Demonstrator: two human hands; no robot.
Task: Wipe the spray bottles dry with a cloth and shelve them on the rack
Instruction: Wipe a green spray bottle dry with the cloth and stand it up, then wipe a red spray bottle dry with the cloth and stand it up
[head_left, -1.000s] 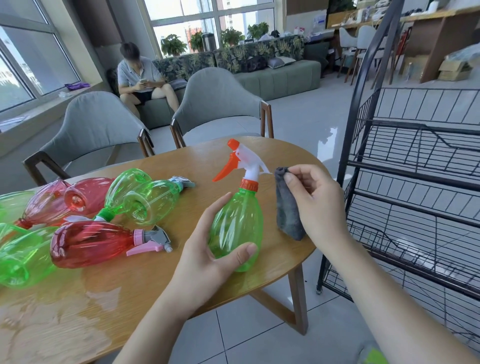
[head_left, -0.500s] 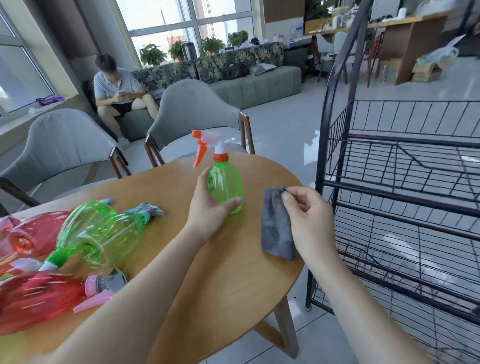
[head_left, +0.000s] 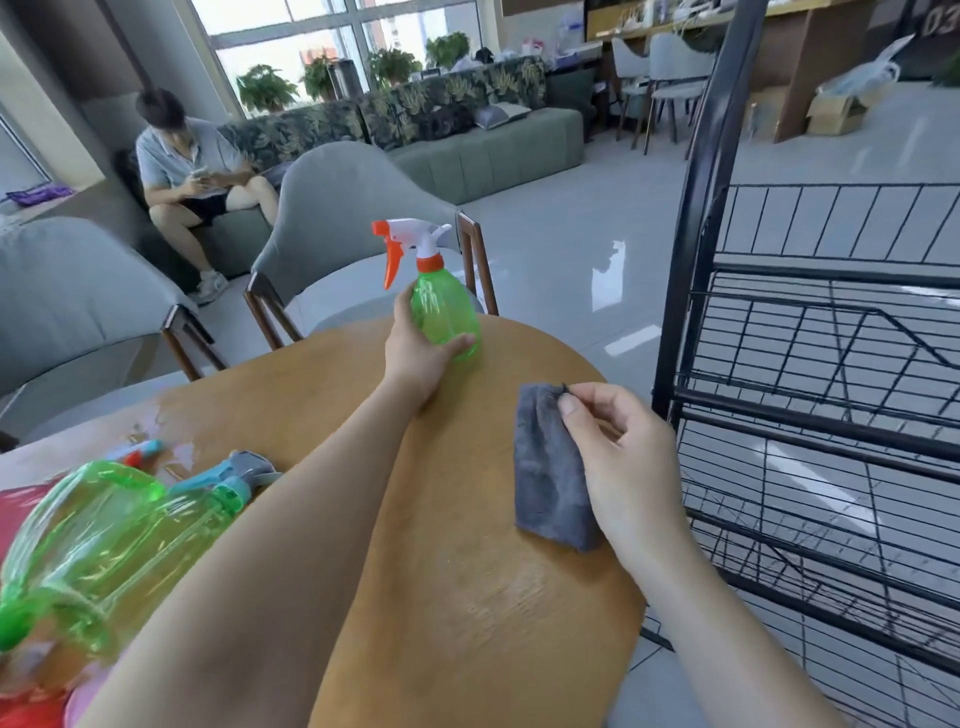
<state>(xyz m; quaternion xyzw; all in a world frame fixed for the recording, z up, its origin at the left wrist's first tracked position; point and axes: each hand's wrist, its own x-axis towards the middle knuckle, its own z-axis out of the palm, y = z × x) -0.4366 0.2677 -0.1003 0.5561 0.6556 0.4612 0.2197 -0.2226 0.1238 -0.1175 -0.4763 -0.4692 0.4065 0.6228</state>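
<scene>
So the left hand (head_left: 415, 353) has its fingers wrapped round the belly of the green spray bottle (head_left: 444, 317), the one with the orange and white trigger. It's upright at the far edge of the counter (head_left: 467, 597), and I can't tell if its base is resting on the wood or just lifted off. The right hand (head_left: 628, 467) pinches the top corner of the grey cloth (head_left: 548, 467) between thumb and forefinger, with the rest of the cloth hanging down against the palm, apart from the bottle.

My read: the wiping of this one looks about done, or paused, since cloth and bottle aren't touching. The next move is probably carrying it across to the black wire rack (head_left: 810, 415), which stands just past the right hand's knuckles, its shelves bare where visible. It needs setting down flat on the wires so it doesn't tip.

More bottles (head_left: 119, 540) lie on their sides behind the left forearm, green and red, with some wet patches on the wood near them. Those still need doing, I reckon.

Room-wise: grey chairs (head_left: 337, 218) beyond the bottle, a sofa under big windows with plants, and someone sitting (head_left: 192, 171) there looking at a phone.
</scene>
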